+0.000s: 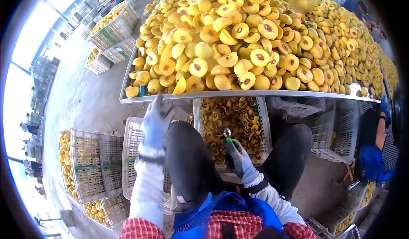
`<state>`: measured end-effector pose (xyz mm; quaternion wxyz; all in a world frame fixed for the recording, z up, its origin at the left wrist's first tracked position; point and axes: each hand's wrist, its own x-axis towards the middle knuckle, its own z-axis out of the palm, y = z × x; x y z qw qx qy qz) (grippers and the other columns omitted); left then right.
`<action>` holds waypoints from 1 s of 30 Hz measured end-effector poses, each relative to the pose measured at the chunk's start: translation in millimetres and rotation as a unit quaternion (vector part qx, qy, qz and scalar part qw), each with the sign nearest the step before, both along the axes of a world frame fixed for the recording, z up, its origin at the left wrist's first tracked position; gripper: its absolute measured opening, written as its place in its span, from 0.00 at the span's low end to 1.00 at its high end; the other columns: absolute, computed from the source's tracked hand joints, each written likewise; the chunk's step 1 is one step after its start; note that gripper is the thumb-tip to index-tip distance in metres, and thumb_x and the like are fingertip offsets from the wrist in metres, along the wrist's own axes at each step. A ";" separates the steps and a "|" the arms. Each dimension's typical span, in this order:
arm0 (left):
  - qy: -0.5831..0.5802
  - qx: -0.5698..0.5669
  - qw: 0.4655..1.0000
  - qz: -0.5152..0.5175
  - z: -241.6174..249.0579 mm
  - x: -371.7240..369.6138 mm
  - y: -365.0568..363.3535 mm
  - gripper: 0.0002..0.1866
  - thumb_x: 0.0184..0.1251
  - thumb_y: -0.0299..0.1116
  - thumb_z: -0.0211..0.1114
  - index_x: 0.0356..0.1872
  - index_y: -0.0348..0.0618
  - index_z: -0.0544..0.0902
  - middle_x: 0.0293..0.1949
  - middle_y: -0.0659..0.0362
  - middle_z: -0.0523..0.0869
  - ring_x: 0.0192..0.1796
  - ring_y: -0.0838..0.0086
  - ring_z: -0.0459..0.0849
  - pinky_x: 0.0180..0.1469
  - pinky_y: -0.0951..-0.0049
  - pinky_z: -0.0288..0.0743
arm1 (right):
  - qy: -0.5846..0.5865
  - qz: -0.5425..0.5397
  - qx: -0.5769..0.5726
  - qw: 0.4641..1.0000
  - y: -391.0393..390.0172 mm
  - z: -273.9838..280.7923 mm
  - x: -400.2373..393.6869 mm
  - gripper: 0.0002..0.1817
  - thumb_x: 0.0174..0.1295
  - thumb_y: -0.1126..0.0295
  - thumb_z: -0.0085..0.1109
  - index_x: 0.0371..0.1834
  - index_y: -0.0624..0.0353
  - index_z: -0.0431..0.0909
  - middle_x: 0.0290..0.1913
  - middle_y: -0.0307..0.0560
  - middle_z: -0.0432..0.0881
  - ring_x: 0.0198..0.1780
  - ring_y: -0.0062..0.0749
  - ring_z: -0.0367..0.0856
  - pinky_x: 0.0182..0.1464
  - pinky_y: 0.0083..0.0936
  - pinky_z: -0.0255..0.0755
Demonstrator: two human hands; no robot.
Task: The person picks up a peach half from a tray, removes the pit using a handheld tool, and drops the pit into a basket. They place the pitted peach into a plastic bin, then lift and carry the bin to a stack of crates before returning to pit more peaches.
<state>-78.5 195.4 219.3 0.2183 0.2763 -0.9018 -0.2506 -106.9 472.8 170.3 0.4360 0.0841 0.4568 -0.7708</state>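
Observation:
My left hand (156,119), in a pale glove with dark fingertips, is just below the metal rim of the table, its fingers apart and nothing visible in them. A heap of halved yellow peaches (228,60) fills the table, many with a brown pit or hollow at the centre. Between my knees, my right hand (239,160), also gloved, grips a pitting spoon (228,134) with a rounded metal head and a green collar. Most of its handle is hidden in my fingers. Under the spoon sits a crate (265,132) full of brown pits and scraps.
The table's metal edge (255,93) runs across in front of me. An white crate (133,154) is by my left leg, beside stacked crates of peaches (87,162). More crates (336,128) stand right, near a co-worker in blue (375,160). Further stacks (113,34) line the back left floor.

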 end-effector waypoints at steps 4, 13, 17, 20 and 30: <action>-0.184 -0.130 0.974 -0.011 -24.7 -109.8 -22.1 0.32 0.53 0.46 0.71 0.56 0.39 0.75 0.48 0.47 0.82 0.48 0.53 0.82 0.49 0.63 0.75 | -0.051 0.000 -0.065 0.997 -2.3 -8.7 -7.2 0.13 0.67 0.58 0.55 0.48 0.52 0.73 0.24 0.33 0.73 0.17 0.19 0.68 0.16 0.18 0.60; -0.087 -0.089 0.906 -0.404 -1.2 -49.6 129.0 0.32 0.42 0.31 0.73 0.55 0.44 0.77 0.54 0.52 0.77 0.54 0.54 0.77 0.54 0.62 0.74 | -0.116 -0.061 -0.187 0.974 6.9 9.5 -55.8 0.18 0.64 0.62 0.59 0.53 0.58 0.69 0.37 0.40 0.78 0.27 0.17 0.75 0.26 0.12 0.70; 0.029 0.280 0.893 -0.352 -11.9 -37.7 133.0 0.35 0.45 0.24 0.71 0.60 0.40 0.73 0.60 0.49 0.69 0.62 0.60 0.71 0.62 0.63 0.69 | -0.090 -0.050 -0.160 0.982 12.9 8.1 -57.5 0.23 0.61 0.67 0.62 0.57 0.59 0.67 0.42 0.42 0.78 0.32 0.20 0.77 0.28 0.15 0.73; 0.147 0.553 0.812 -0.118 -17.5 -32.7 140.0 0.27 0.64 0.30 0.62 0.64 0.35 0.67 0.65 0.49 0.66 0.64 0.64 0.69 0.64 0.66 0.66 | -0.096 -0.014 -0.183 0.978 16.5 8.8 -56.6 0.22 0.62 0.68 0.61 0.58 0.58 0.67 0.41 0.42 0.77 0.32 0.20 0.77 0.29 0.16 0.74; 0.124 0.560 0.819 -0.012 -56.2 -8.0 151.4 0.18 0.74 0.42 0.51 0.52 0.36 0.75 0.47 0.56 0.81 0.48 0.74 0.78 0.53 0.75 0.71 | 0.566 0.094 0.303 0.761 8.3 8.1 -22.9 0.09 0.63 0.67 0.54 0.39 0.61 0.71 0.28 0.52 0.78 0.26 0.43 0.80 0.27 0.32 0.74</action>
